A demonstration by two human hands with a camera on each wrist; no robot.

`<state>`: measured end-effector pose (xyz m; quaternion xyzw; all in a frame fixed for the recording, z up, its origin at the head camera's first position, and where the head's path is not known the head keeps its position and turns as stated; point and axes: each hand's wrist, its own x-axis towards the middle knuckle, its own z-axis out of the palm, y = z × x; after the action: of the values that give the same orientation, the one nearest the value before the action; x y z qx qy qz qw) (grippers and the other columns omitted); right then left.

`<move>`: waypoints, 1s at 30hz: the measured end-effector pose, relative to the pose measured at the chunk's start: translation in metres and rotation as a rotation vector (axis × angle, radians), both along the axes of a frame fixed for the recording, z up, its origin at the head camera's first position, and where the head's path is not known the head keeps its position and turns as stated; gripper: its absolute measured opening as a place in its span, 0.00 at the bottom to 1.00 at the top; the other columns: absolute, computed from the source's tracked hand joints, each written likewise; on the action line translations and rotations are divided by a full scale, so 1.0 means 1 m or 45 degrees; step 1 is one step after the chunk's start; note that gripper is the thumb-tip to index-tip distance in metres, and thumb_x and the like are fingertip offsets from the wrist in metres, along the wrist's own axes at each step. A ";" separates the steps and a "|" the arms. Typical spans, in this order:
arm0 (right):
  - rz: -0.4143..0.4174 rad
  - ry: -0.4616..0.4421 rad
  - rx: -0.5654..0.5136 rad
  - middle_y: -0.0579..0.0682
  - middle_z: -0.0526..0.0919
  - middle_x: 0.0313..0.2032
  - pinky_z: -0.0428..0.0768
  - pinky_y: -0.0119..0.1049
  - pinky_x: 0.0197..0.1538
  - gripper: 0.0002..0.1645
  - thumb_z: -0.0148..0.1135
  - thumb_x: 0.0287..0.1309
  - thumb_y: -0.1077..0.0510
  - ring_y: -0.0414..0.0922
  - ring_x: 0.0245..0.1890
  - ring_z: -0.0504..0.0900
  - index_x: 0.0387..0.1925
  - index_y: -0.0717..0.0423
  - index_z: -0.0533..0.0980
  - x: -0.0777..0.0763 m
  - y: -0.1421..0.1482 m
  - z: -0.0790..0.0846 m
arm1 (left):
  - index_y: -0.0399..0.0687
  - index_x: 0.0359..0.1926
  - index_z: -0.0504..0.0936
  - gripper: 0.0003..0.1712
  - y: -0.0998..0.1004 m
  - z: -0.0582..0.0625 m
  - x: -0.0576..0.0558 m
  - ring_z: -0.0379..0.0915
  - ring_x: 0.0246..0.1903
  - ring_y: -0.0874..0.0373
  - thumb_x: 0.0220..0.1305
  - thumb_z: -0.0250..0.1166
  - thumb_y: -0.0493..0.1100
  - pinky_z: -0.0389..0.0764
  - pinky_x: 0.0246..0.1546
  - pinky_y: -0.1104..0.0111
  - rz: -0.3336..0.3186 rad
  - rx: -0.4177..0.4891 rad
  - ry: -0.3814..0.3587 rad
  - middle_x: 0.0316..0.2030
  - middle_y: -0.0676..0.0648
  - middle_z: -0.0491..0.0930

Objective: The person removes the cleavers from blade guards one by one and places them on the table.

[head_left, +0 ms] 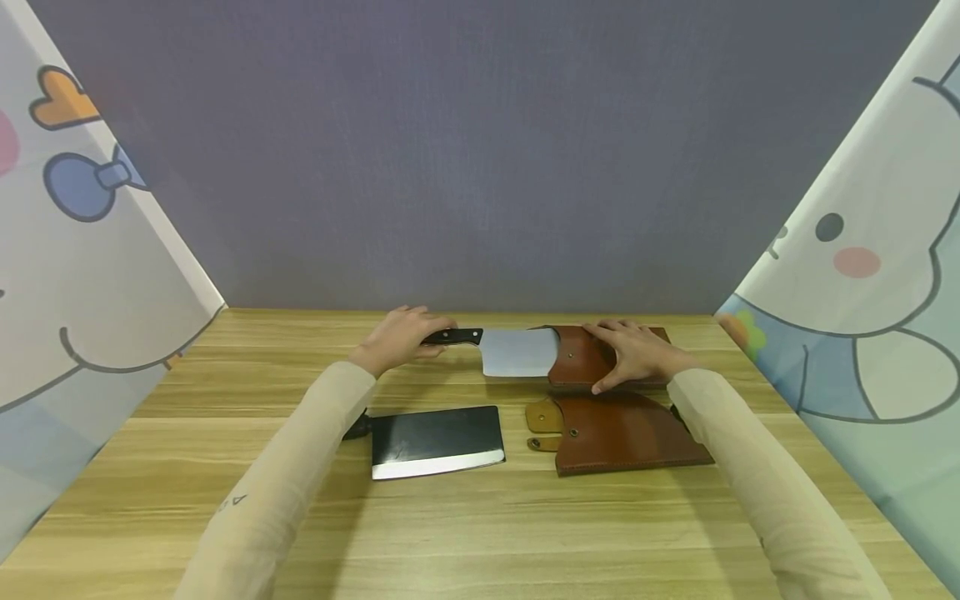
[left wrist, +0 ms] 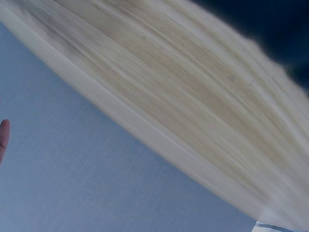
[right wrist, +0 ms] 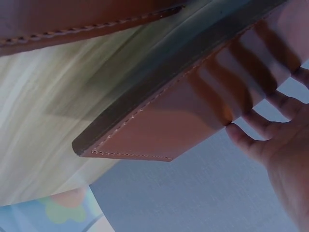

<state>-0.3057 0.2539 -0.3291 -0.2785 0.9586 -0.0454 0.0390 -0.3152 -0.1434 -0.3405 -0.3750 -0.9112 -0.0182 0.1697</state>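
In the head view my left hand [head_left: 403,340] grips the black handle [head_left: 454,336] of a cleaver with a bright steel blade [head_left: 517,353]. The blade's far end lies inside the mouth of a brown leather sheath [head_left: 573,357]. My right hand [head_left: 636,350] holds that sheath, thumb at its near edge and fingers over the far side. In the right wrist view, fingertips [right wrist: 236,133] touch the edge of the stitched sheath [right wrist: 159,121]. Only one left fingertip [left wrist: 4,137] shows in the left wrist view.
Nearer on the wooden table [head_left: 450,533] lies a second cleaver [head_left: 435,440] with a black blade, its handle partly hidden by the left sleeve. Beside it is a second leather sheath [head_left: 630,433] with snap straps. A grey panel [head_left: 465,167] stands behind; printed cloths [head_left: 847,333] flank the table.
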 end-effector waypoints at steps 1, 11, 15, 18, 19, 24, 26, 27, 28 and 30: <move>-0.004 -0.004 0.003 0.65 0.59 0.64 0.56 0.72 0.55 0.66 0.70 0.29 0.30 0.69 0.62 0.57 0.68 0.53 0.54 0.000 0.000 0.000 | 0.59 0.53 0.76 0.22 -0.001 0.000 0.000 0.75 0.40 0.53 0.57 0.63 0.54 0.77 0.42 0.55 0.002 0.006 -0.008 0.43 0.52 0.82; -0.042 -0.046 0.013 0.67 0.57 0.65 0.52 0.72 0.57 0.66 0.70 0.30 0.30 0.70 0.62 0.55 0.69 0.52 0.52 0.002 0.001 0.001 | 0.59 0.53 0.76 0.23 -0.009 -0.001 0.002 0.73 0.37 0.54 0.55 0.65 0.52 0.75 0.36 0.59 0.016 0.023 -0.040 0.42 0.53 0.82; -0.059 -0.063 0.009 0.67 0.56 0.65 0.50 0.71 0.58 0.66 0.70 0.30 0.31 0.70 0.63 0.54 0.69 0.53 0.52 0.004 0.002 0.002 | 0.58 0.54 0.76 0.23 -0.012 -0.003 0.002 0.73 0.39 0.54 0.55 0.65 0.52 0.75 0.37 0.59 0.022 0.024 -0.061 0.45 0.53 0.82; -0.063 -0.063 0.012 0.67 0.56 0.65 0.50 0.72 0.58 0.66 0.71 0.31 0.32 0.70 0.63 0.53 0.69 0.54 0.52 0.005 0.003 0.002 | 0.57 0.54 0.76 0.24 -0.014 -0.004 0.002 0.73 0.39 0.53 0.56 0.65 0.52 0.76 0.39 0.57 0.015 0.031 -0.067 0.47 0.53 0.81; -0.063 -0.061 0.014 0.67 0.56 0.65 0.50 0.72 0.58 0.66 0.71 0.31 0.32 0.70 0.63 0.53 0.69 0.54 0.52 0.005 0.003 0.003 | 0.56 0.54 0.76 0.24 -0.015 -0.004 0.003 0.74 0.39 0.53 0.56 0.65 0.52 0.76 0.39 0.56 0.012 0.033 -0.065 0.47 0.52 0.81; -0.057 -0.045 0.025 0.67 0.57 0.65 0.51 0.72 0.58 0.67 0.70 0.30 0.30 0.70 0.63 0.54 0.69 0.55 0.52 0.005 0.004 0.002 | 0.56 0.54 0.75 0.24 -0.018 -0.003 0.005 0.74 0.41 0.53 0.56 0.64 0.52 0.76 0.43 0.55 0.021 0.028 -0.074 0.48 0.52 0.81; -0.058 -0.040 0.029 0.67 0.57 0.65 0.51 0.72 0.58 0.67 0.69 0.30 0.29 0.70 0.62 0.55 0.69 0.55 0.52 0.004 0.005 0.001 | 0.57 0.54 0.75 0.24 -0.020 -0.003 0.006 0.74 0.42 0.53 0.56 0.64 0.52 0.76 0.43 0.55 0.029 0.027 -0.081 0.48 0.52 0.80; -0.056 -0.036 0.030 0.67 0.57 0.65 0.51 0.72 0.57 0.68 0.69 0.30 0.29 0.70 0.62 0.55 0.69 0.55 0.52 0.003 0.005 0.000 | 0.57 0.54 0.75 0.24 -0.020 -0.002 0.007 0.74 0.41 0.53 0.56 0.64 0.52 0.76 0.43 0.55 0.031 0.028 -0.085 0.48 0.52 0.80; -0.059 -0.036 0.032 0.67 0.57 0.65 0.51 0.72 0.58 0.68 0.69 0.29 0.29 0.70 0.62 0.55 0.69 0.54 0.52 0.003 0.006 -0.001 | 0.56 0.54 0.75 0.24 -0.020 -0.002 0.007 0.73 0.41 0.53 0.56 0.64 0.51 0.76 0.43 0.55 0.033 0.029 -0.086 0.48 0.52 0.80; -0.059 -0.036 0.030 0.67 0.57 0.65 0.51 0.72 0.57 0.68 0.69 0.30 0.29 0.70 0.62 0.55 0.69 0.54 0.52 0.002 0.006 -0.001 | 0.56 0.54 0.75 0.24 -0.021 -0.002 0.008 0.74 0.42 0.52 0.55 0.65 0.51 0.75 0.45 0.54 0.034 0.034 -0.093 0.49 0.52 0.80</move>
<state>-0.3034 0.2602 -0.3300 -0.2551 0.9646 -0.0388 0.0549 -0.3070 -0.1648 -0.3425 -0.3597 -0.9213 -0.0417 0.1415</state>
